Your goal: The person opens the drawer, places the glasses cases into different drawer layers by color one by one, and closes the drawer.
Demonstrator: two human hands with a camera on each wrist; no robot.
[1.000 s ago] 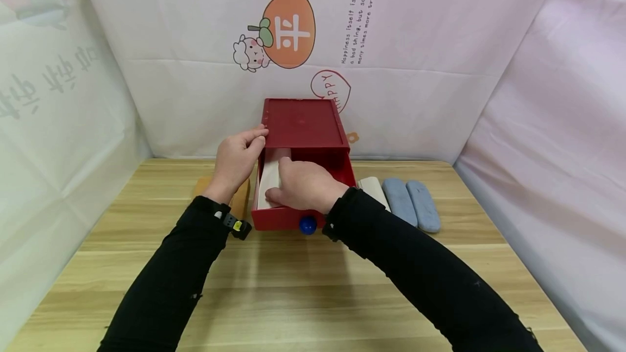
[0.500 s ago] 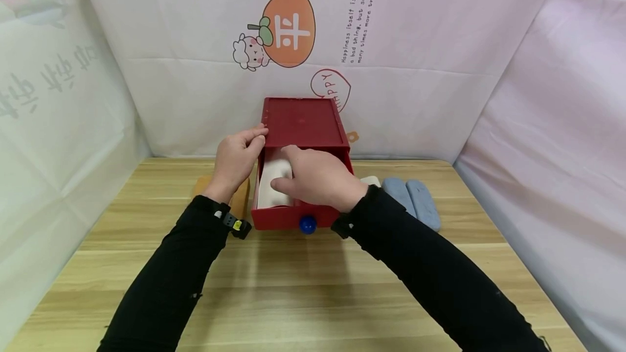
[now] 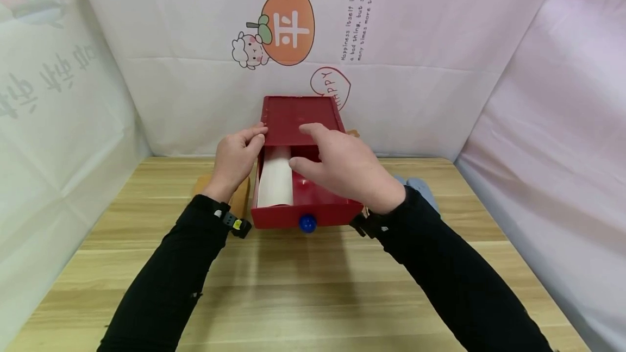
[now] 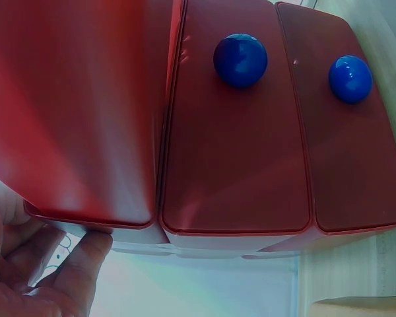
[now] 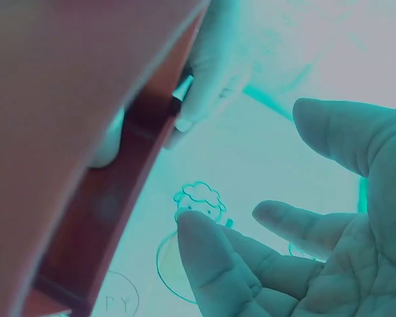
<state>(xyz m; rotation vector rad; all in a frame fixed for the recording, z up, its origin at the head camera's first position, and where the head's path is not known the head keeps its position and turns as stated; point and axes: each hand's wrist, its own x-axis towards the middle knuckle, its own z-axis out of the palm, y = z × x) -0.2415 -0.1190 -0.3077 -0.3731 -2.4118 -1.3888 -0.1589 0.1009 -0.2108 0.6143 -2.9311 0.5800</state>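
A red drawer unit [image 3: 300,115] stands at the back of the table with its top drawer [image 3: 318,215] pulled out by a blue knob [image 3: 307,224]. Inside, along the drawer's left wall, lies a long, cream-coloured, rounded item [image 3: 275,181]; its kind is unclear. My left hand [image 3: 237,159] rests at the unit's upper left edge, fingertips against its side and top. Above the drawer's right part hovers my right hand [image 3: 349,164], fingers spread and holding nothing, as the right wrist view of the hand [image 5: 297,244] also shows.
Two blue-grey oblong items [image 3: 424,193] lie right of the unit, partly behind my right arm. Tan-orange items [image 3: 240,200] lie at left, partly behind my left wrist. Lower drawers with blue knobs [image 4: 241,61] show in the left wrist view. A printed cloth [image 3: 415,96] hangs behind.
My right hand has let go of the cream item, rising out of the drawer and moving right. The item stays along the drawer's left side. My left hand stays put.
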